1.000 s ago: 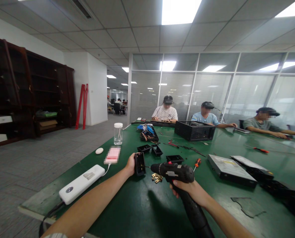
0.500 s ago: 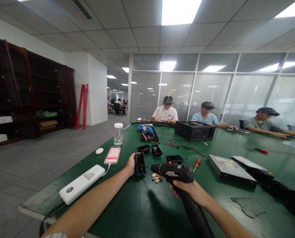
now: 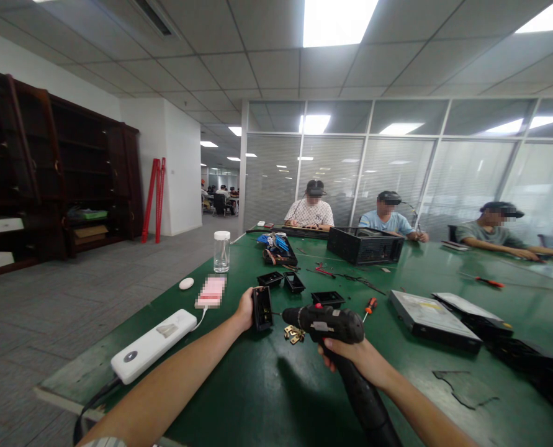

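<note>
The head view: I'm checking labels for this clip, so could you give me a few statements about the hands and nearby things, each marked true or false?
1. The right hand grips the drill. True.
2. The left hand holds a screwdriver. False: it holds a small black case.
3. The gold-coloured metal pieces lie on the green table, near the front end of the drill. True.
4. The clear jar stands without a lid. False: a white lid is on it.
</note>
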`<act>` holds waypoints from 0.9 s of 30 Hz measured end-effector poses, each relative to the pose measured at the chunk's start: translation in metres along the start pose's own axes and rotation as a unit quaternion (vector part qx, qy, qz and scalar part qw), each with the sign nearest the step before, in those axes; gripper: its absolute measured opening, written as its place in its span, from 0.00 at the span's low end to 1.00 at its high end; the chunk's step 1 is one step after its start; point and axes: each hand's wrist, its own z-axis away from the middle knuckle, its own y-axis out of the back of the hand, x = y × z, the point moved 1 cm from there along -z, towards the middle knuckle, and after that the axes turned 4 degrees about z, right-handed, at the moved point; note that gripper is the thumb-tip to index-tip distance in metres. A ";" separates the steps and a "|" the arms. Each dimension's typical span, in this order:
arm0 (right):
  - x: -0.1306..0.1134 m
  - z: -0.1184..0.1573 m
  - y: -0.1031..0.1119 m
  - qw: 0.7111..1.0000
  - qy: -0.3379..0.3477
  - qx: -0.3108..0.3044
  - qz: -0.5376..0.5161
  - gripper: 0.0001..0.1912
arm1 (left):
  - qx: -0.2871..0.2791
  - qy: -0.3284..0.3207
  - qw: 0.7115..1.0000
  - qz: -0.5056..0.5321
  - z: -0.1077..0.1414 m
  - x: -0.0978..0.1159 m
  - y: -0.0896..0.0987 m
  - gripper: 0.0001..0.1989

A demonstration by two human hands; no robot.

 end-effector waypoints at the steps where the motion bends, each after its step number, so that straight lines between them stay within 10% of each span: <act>1: 0.000 0.000 0.000 1.000 0.002 0.000 0.000 0.16 | -0.001 0.002 1.000 0.001 0.000 0.000 0.000 0.13; 27: 0.000 0.000 -0.001 1.000 -0.002 0.012 -0.005 0.17 | 0.008 0.015 1.000 -0.001 -0.002 -0.001 0.002 0.14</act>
